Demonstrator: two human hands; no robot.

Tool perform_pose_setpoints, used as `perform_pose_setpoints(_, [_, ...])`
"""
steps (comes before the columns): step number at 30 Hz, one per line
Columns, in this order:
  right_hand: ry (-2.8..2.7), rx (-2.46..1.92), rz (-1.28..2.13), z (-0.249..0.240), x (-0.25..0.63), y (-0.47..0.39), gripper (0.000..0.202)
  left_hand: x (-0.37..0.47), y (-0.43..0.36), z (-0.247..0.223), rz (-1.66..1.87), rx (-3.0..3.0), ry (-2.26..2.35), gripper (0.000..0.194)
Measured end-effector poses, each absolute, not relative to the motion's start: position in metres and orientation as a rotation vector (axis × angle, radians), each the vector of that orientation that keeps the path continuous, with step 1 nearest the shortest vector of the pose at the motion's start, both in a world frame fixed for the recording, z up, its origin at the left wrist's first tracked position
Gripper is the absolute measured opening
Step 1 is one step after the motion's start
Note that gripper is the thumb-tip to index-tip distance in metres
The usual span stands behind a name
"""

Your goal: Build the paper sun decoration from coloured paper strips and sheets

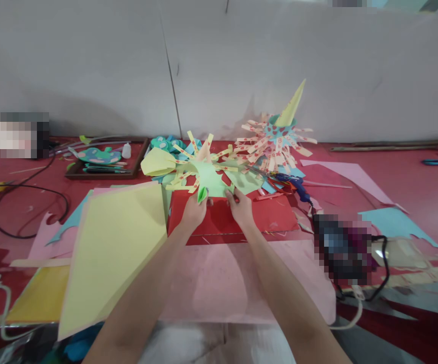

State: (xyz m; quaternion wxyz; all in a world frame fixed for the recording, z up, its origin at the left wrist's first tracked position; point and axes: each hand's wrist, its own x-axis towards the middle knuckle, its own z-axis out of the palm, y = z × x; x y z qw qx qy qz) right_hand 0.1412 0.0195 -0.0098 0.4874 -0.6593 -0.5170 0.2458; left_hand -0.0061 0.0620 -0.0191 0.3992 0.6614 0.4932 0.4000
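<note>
A light green paper cutout [208, 176] is held up in front of me, above a red board [219, 222]. My left hand [195, 211] is closed on its lower left corner, where a brighter green flap curls up. The lower right corner is pinched between the fingers of my right hand [242, 206]. Yellow paper strips with red marks [183, 150] fan out around and behind the cutout; whether they are joined to it I cannot tell. A peach-coloured paper point [204, 152] rises behind its top edge.
At back right stands a paper figure with a yellow cone [293, 103]. A blue glue gun [297, 183] lies right of the board. Yellow paper sheets [118, 242] lie left, a brown tray [101, 175] behind them. A pink sheet [211, 283] covers the near table.
</note>
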Motion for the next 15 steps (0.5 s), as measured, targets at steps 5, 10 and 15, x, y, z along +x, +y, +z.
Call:
perform_pose_setpoints(5, [-1.235,-1.619,0.624,-0.007,0.142,0.019,0.039,-0.011,0.061,-0.002,0.987,1.7,1.26,0.047])
perform_pose_setpoints(10, [-1.219,-1.642,0.602,-0.007,0.142,0.019,0.04,-0.012,0.06,0.0,1.018,1.737,1.402,0.044])
perform_pose_setpoints(15, [-1.203,-1.627,0.559,-0.007,0.144,0.019,0.041,-0.014,0.059,0.002,1.07,1.811,1.444,0.046])
